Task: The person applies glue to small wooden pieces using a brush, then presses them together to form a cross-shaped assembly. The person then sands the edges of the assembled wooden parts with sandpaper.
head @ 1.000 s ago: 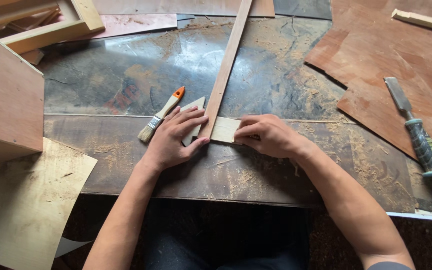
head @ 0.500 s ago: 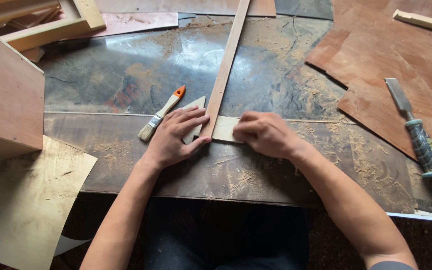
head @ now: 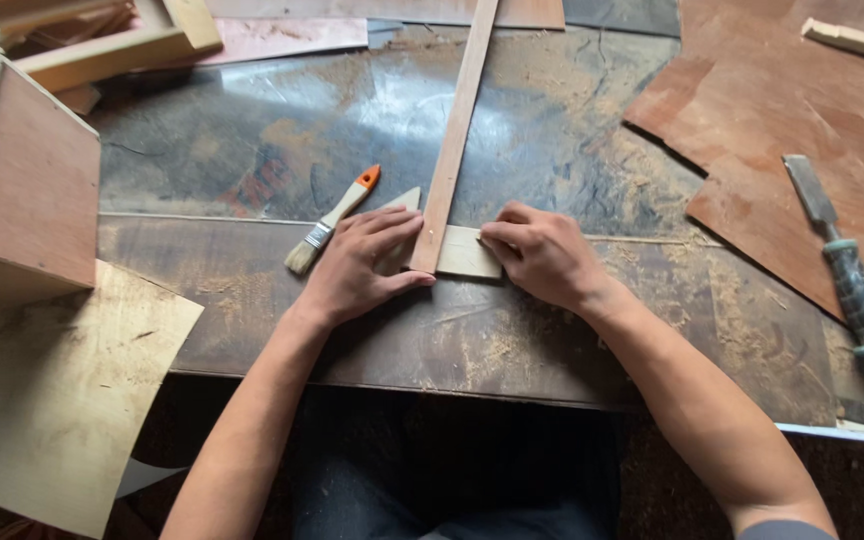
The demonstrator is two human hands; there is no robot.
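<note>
A long thin wooden strip (head: 457,125) runs from the top of the view down to the middle of the dark worktop (head: 252,150). Its near end lies over a short pale wooden piece (head: 464,254). My left hand (head: 362,265) lies flat, fingers spread, pressing on the left part of that pale piece beside the strip's end. My right hand (head: 540,255) presses its fingertips on the pale piece to the right of the strip. Neither hand grips anything.
A small paintbrush (head: 332,220) with an orange handle tip lies just left of my left hand. A chisel (head: 847,270) rests on reddish plywood sheets (head: 772,120) at right. A wooden box (head: 17,170) stands at left, a pale plywood sheet (head: 42,390) below it. Sawdust covers the worktop.
Both hands have stayed on the pale piece at the strip's end; only the fingers shifted slightly.
</note>
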